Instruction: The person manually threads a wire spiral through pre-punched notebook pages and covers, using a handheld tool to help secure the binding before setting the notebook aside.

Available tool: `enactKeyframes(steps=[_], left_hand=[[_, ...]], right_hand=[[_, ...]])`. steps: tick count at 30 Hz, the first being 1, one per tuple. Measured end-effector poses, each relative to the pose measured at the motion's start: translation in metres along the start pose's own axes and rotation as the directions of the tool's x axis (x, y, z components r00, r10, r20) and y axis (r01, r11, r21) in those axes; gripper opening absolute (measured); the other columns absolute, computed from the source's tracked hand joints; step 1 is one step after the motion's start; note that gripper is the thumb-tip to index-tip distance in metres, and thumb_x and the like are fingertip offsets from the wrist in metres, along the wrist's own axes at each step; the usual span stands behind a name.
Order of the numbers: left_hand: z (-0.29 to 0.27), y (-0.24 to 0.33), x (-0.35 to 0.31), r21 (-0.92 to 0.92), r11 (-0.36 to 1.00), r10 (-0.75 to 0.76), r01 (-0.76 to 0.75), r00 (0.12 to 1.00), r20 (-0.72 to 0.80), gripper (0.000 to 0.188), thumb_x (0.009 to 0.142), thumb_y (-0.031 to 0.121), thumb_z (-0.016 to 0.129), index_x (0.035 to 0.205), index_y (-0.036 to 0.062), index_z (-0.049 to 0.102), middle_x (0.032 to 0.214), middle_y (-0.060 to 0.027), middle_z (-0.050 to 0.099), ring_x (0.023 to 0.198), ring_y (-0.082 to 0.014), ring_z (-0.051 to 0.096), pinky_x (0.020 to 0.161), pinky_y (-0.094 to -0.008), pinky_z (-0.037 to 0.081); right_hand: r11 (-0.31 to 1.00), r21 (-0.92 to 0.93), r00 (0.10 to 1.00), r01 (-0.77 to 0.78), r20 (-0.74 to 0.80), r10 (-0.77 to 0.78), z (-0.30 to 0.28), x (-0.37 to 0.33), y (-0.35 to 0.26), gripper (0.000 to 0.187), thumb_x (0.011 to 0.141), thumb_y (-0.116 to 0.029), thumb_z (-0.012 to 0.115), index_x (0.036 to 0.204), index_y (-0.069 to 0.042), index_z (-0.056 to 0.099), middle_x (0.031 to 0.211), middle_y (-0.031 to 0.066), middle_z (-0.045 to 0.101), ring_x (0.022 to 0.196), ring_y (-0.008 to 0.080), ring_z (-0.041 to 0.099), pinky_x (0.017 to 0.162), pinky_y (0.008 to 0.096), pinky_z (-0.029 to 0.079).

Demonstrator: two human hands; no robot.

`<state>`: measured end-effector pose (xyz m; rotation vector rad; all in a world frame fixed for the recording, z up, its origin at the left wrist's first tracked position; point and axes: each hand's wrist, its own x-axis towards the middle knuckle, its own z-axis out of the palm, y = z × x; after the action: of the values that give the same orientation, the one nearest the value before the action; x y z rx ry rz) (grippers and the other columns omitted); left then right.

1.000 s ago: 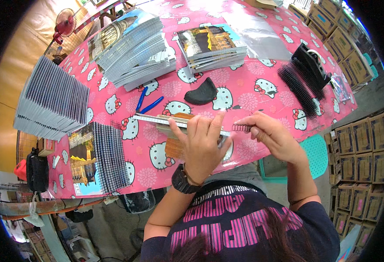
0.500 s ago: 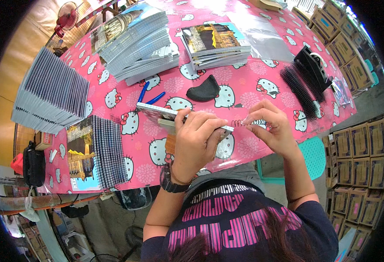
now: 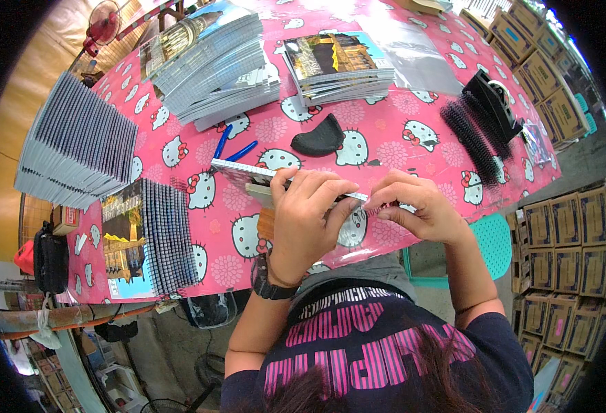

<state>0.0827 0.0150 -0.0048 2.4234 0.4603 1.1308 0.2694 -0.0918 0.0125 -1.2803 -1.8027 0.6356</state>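
Note:
My left hand (image 3: 310, 210) grips a notebook (image 3: 242, 169) on its edge, with the row of holes along its spine facing up. A thin dark spiral binding coil (image 3: 359, 213) is pinched in my right hand (image 3: 413, 205) at the notebook's right end. The two hands nearly meet there, and fingers hide how far the coil sits in the holes. Below the notebook, a grey bar and a wooden block (image 3: 266, 224) show in part. Beyond it lie a blue-handled tool (image 3: 236, 146) and a black half-round pad (image 3: 319, 136).
Unbound notebooks (image 3: 213, 69) are stacked at the far left, with a smaller stack (image 3: 337, 65) beside them. Coil-bound notebooks (image 3: 79, 141) stand piled at left, more (image 3: 169, 234) nearer. Loose black coils (image 3: 469, 143) lie at right by a black holder (image 3: 492, 103). Cartons (image 3: 565, 227) line the right.
My right hand has moved left with the coil, closing the gap to the notebook's end. My left hand keeps its hold, and the view has shifted slightly.

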Motion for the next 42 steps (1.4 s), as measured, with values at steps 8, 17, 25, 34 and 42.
enactKeyframes(steps=[8,17,25,34,42], left_hand=[[-0.003,-0.007,-0.016,-0.018,0.995,0.1,-0.1,0.994,-0.038,0.016,0.069,0.006,0.075,0.078,0.0146,0.064,0.083,0.0025,0.064,0.085,-0.0169,0.061,0.097,-0.0407,0.032],[-0.004,-0.005,-0.03,-0.017,0.994,0.104,-0.104,0.994,-0.042,0.018,0.069,0.007,0.072,0.082,0.0167,0.066,0.089,0.0039,0.063,0.091,-0.016,0.059,0.099,-0.0414,0.03],[-0.004,-0.007,-0.027,-0.024,0.993,0.116,-0.117,0.992,-0.052,0.018,0.069,0.008,0.072,0.084,0.0163,0.067,0.09,0.0032,0.064,0.091,-0.0162,0.06,0.099,-0.0412,0.031],[-0.003,-0.008,-0.025,-0.032,0.993,0.114,-0.116,0.991,-0.063,0.016,0.07,0.008,0.072,0.083,0.0161,0.067,0.089,0.0032,0.064,0.09,-0.0162,0.06,0.1,-0.0419,0.03],[0.002,0.003,-0.011,-0.013,1.0,0.01,-0.01,1.0,-0.02,0.02,0.071,0.012,0.073,0.089,0.0166,0.065,0.092,0.0031,0.063,0.093,-0.0165,0.058,0.098,-0.0433,0.029]], right_hand=[[0.978,-0.126,0.984,-0.169,-0.082,0.159,-0.005,-0.003,-0.011,0.036,0.082,-0.013,0.066,0.116,-0.002,0.059,0.09,0.0121,0.056,0.079,0.0202,0.058,0.068,0.0322,0.046],[0.992,-0.019,0.991,-0.125,-0.045,0.124,0.008,-0.01,-0.002,0.019,0.083,-0.011,0.065,0.099,-0.002,0.06,0.086,0.0094,0.054,0.081,0.0222,0.054,0.073,0.0329,0.044],[0.998,-0.055,0.992,0.007,-0.126,-0.014,0.008,-0.002,-0.007,0.022,0.073,0.001,0.068,0.093,-0.004,0.063,0.087,0.0095,0.056,0.084,0.0259,0.057,0.072,0.0344,0.047],[0.999,-0.023,0.997,0.034,-0.07,-0.036,0.006,0.001,-0.004,0.022,0.068,0.0,0.074,0.087,-0.006,0.065,0.083,0.0067,0.058,0.08,0.0215,0.059,0.068,0.0329,0.048],[0.979,-0.152,0.99,-0.138,-0.008,0.138,0.006,-0.005,-0.007,0.02,0.085,-0.009,0.061,0.105,-0.007,0.064,0.075,0.0109,0.062,0.071,0.0263,0.064,0.064,0.0381,0.05]])
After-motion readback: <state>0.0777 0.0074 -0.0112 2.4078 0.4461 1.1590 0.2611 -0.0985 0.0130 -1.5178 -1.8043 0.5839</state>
